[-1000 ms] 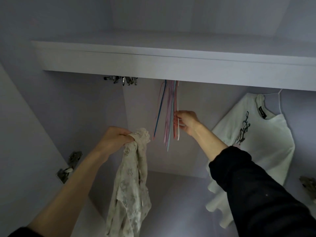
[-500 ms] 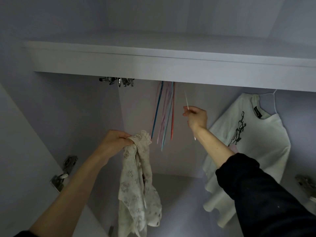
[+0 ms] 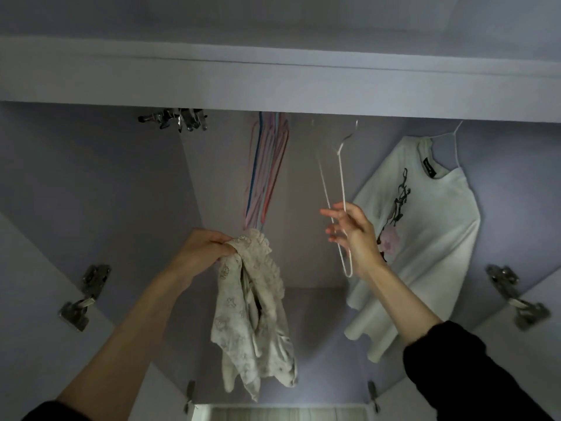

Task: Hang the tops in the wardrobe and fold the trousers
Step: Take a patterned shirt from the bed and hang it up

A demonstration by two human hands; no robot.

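Left hand [image 3: 202,250] bunches the lacy top [image 3: 255,314], right hand [image 3: 353,235] barely fingers the white hanger [image 3: 341,177], whose loose hold could drop it.

We are looking up into an open wardrobe [image 3: 91,177] with pale lilac-grey inner walls, dim light falling inside. A white shelf [image 3: 273,83] is running across the top, its front edge thick and plain. Metal door hinges [image 3: 83,296] are sitting on the left side panel, and more hinges [image 3: 517,299] are showing on the right. A cluster of metal clips [image 3: 176,118] is hanging just under the shelf at left. A brighter strip [image 3: 273,414] is showing at bottom centre.
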